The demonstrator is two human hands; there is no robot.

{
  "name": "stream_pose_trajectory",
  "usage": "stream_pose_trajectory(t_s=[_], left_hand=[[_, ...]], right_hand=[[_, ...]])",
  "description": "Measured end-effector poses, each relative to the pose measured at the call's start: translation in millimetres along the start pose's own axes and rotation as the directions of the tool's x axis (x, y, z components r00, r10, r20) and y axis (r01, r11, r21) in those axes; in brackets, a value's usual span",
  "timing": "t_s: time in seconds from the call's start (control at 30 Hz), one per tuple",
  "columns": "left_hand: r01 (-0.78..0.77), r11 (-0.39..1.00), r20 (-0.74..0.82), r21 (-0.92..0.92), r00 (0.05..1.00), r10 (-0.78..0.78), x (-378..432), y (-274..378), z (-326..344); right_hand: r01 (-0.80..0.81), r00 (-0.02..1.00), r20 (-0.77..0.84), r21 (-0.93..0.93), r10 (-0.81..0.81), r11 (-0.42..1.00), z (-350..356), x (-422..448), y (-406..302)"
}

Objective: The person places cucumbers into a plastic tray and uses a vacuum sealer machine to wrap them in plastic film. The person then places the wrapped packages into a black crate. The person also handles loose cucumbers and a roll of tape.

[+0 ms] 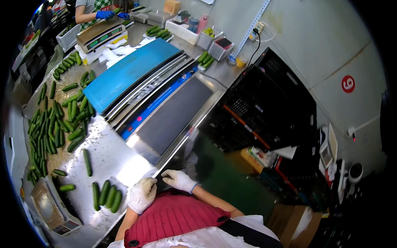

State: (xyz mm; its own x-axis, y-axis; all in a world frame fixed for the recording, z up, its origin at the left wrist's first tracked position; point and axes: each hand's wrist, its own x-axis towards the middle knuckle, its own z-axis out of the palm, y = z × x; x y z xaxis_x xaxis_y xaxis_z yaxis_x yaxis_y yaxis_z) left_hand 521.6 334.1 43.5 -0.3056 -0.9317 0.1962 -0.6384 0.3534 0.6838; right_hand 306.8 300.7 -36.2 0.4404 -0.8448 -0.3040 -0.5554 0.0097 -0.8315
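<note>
My left hand (143, 194), in a white knit glove, rests with curled fingers near the edge of the steel table (114, 166) and holds nothing visible. My right hand (178, 180), gloved alike, is a little to its right, just off the table edge, its fingers bent; nothing shows in it. Left of my left hand, several cucumbers (107, 195) lie side by side in a row. One single cucumber (87, 162) lies above that row. A wrapping machine with a blue cover (133, 71) and a dark flat plate (183, 114) stands on the table ahead.
A large heap of cucumbers (46, 133) covers the table's left side, by a weighing scale (49, 207). Black crates (269, 102) are stacked to the right, and a cardboard box (285, 223) is lower right. A co-worker in blue gloves (105, 15) handles a cucumber at another scale (100, 35).
</note>
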Motion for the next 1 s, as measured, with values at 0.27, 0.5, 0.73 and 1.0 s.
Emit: stream_pose_trajectory(t_s=[0.27, 0.5, 0.73, 1.0], left_hand=[[-0.087, 0.994, 0.005, -0.071, 0.996, 0.088, 133.4, 108.8, 97.0], [-0.124, 0.992, 0.066, -0.019, 0.990, 0.125, 174.3, 121.1, 124.6], [-0.098, 0.995, -0.004, -0.030, 0.995, 0.098, 207.3, 102.0, 121.2], [-0.126, 0.987, -0.018, -0.096, 0.992, 0.125, 282.9, 71.8, 87.7]], right_hand=[[-0.020, 0.997, 0.077, -0.008, 0.021, 1.000, -179.1, -27.4, 94.5], [-0.133, 0.977, -0.128, 0.244, 0.168, 0.960, -266.0, -12.1, 146.2], [-0.021, 0.990, -0.138, 0.143, 0.041, 0.989, -303.1, 44.1, 109.5], [0.071, 0.893, -0.446, 0.262, 0.056, 0.962, -378.6, 135.5, 87.0]])
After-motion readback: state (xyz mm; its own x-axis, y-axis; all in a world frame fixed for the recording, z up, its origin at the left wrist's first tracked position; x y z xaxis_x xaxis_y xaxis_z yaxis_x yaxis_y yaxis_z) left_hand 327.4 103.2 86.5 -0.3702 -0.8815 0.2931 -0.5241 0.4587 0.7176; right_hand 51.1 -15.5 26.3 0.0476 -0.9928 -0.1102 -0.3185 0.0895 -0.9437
